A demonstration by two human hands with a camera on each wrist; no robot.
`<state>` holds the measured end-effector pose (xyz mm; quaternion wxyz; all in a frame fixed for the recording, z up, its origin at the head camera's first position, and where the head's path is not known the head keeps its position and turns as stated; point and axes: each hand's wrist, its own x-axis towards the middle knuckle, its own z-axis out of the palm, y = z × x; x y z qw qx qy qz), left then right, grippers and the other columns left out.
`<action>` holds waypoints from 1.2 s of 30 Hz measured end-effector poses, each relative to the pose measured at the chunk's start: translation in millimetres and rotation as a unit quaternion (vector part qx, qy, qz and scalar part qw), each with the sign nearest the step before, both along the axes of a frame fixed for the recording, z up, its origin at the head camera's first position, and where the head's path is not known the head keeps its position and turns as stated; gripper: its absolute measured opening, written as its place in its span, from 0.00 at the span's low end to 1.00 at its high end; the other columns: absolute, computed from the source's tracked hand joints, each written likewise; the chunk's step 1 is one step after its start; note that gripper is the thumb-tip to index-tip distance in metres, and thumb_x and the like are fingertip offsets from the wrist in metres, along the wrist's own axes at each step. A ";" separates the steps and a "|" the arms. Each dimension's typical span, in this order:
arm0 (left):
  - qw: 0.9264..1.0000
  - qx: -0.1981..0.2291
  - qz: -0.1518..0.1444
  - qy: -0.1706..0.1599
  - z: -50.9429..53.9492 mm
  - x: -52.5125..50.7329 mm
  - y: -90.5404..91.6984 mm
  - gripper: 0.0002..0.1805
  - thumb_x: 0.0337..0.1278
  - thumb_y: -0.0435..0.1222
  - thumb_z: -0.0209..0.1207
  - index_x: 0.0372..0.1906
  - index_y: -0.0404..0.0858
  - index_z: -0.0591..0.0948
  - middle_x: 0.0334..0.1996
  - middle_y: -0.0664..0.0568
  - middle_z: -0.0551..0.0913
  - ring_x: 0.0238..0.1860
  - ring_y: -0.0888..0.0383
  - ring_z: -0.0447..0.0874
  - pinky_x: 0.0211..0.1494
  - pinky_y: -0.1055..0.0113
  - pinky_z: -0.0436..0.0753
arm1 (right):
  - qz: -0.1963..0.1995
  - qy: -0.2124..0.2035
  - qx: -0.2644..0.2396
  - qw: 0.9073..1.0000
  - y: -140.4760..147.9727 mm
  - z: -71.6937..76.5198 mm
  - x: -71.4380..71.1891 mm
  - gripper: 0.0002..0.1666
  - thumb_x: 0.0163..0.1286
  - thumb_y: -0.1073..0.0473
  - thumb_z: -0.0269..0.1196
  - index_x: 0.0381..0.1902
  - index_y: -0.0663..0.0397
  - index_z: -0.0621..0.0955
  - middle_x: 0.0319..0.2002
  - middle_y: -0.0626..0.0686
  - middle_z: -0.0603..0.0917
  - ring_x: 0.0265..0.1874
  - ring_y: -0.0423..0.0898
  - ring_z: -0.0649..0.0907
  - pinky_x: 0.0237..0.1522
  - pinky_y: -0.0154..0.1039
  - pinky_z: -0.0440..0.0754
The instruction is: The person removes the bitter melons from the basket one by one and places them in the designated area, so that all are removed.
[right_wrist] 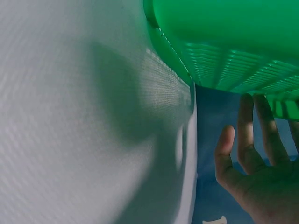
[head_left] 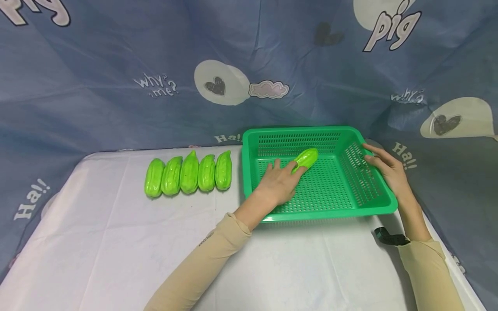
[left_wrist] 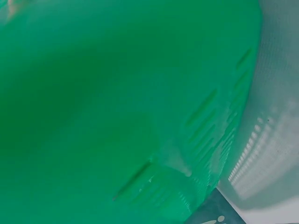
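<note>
In the head view, my left hand (head_left: 278, 183) reaches into the green plastic basket (head_left: 315, 215) and pinches a bright green bitter melon (head_left: 307, 159) between thumb and fingers. The melon lies slanted, its lower end hidden by the hand. My right hand (head_left: 393, 172) is at the basket's right side, fingertips touching the rim. Seen from below in the right wrist view, the fingers of that hand (right_wrist: 261, 163) are nearly straight against the basket's outside. The left wrist view is filled by the basket's wall (left_wrist: 117, 93); the left hand's grip is hidden there.
Several bitter melons (head_left: 189, 173) stand side by side in a row on the white tablecloth (head_left: 128, 250), left of the basket. A blue printed curtain (head_left: 155, 112) hangs behind the table. A black strap (head_left: 391, 237) shows at the right wrist.
</note>
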<state>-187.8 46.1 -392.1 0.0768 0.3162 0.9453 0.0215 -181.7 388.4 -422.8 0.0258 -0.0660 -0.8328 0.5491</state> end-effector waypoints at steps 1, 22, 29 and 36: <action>1.000 -0.001 0.000 0.004 0.0 -0.1 -0.1 0.39 0.75 0.44 0.65 0.84 0.55 0.62 0.81 0.51 0.68 0.77 0.35 0.71 0.78 0.42 0.77 | 0.000 0.001 0.003 1.000 0.0 -0.1 -0.1 0.31 0.84 0.45 0.60 0.80 0.37 0.74 0.48 0.28 0.85 0.33 0.33 0.88 0.33 0.33 0.88; 0.998 0.004 0.011 -0.061 2.7 -0.3 -2.8 0.35 0.80 0.39 0.59 0.82 0.68 0.63 0.88 0.51 0.54 0.84 0.28 0.58 0.84 0.37 0.68 | 0.002 0.006 0.019 1.000 0.5 1.6 -1.1 0.30 0.84 0.45 0.59 0.80 0.36 0.74 0.50 0.27 0.84 0.37 0.32 0.87 0.36 0.31 0.87; 1.000 0.008 0.005 -0.020 1.0 0.7 -0.9 0.37 0.78 0.41 0.61 0.83 0.68 0.64 0.81 0.45 0.65 0.75 0.36 0.72 0.77 0.44 0.77 | 0.000 0.004 0.026 1.000 -0.3 0.6 -0.9 0.31 0.84 0.44 0.59 0.80 0.36 0.73 0.50 0.27 0.84 0.37 0.32 0.87 0.36 0.31 0.87; 0.997 -0.035 0.022 -0.058 0.7 3.6 -0.5 0.36 0.79 0.48 0.61 0.85 0.64 0.62 0.89 0.43 0.49 0.84 0.27 0.57 0.84 0.39 0.68 | 0.000 0.000 -0.017 1.000 -0.8 0.7 0.3 0.30 0.83 0.46 0.61 0.79 0.37 0.75 0.46 0.31 0.86 0.32 0.34 0.87 0.32 0.32 0.87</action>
